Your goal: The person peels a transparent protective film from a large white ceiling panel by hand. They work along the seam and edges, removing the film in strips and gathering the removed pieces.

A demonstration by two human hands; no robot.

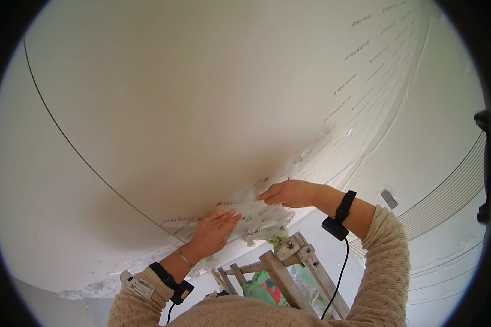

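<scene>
A broad smooth off-white panel (pixel 180 102) fills most of the view. Along its lower right side runs clear plastic film (pixel 343 122) with rows of printed writing, loose and crumpled near my hands. My left hand (pixel 212 232) rests flat on the panel's lower part at the film, fingers stretched and slightly apart. Just up and to the right, my right hand (pixel 290 193) touches the film with its fingertips, fingers close together and pointing left. Whether it pinches the film is hidden. A bunched flap of film (pixel 266 229) hangs below both hands.
Below stands a worn wooden trestle or ladder (pixel 280 278) with a green plastic bag (pixel 260 288). To the right are a grey switch plate (pixel 389 199) and a ribbed panel (pixel 446 200). A black cable (pixel 340 282) hangs from the box on my right wrist.
</scene>
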